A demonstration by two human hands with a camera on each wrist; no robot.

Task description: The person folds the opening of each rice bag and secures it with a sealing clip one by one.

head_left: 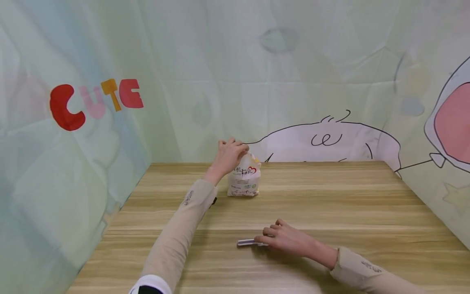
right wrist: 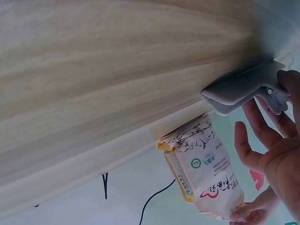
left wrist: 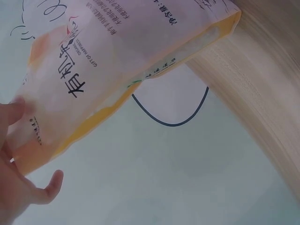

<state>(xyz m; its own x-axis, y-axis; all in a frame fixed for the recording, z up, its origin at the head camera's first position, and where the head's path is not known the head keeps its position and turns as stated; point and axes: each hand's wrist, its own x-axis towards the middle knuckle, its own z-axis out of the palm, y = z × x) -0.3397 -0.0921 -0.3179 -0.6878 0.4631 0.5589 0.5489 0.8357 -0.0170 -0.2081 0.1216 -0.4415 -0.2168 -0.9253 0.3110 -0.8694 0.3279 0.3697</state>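
A white and yellow printed food bag [head_left: 244, 179] stands upright toward the back of the table. My left hand [head_left: 231, 154] grips its top, coming from the left. In the left wrist view the fingers lie on the upper end of the bag [left wrist: 108, 61], and one finger is held away from it. Nearer the front, my right hand [head_left: 284, 238] holds a grey bag clip [head_left: 247, 242] low over the table. The right wrist view shows the clip [right wrist: 246, 86] by its handle end between the fingers, its long jaws pointing away from the hand.
The wood-grain table [head_left: 330, 196] reaches back to a pale printed curtain [head_left: 220, 61], which also hangs along both sides. Red, pink and orange letters [head_left: 67, 107] are printed on the left side, and cartoon shapes at the back and right.
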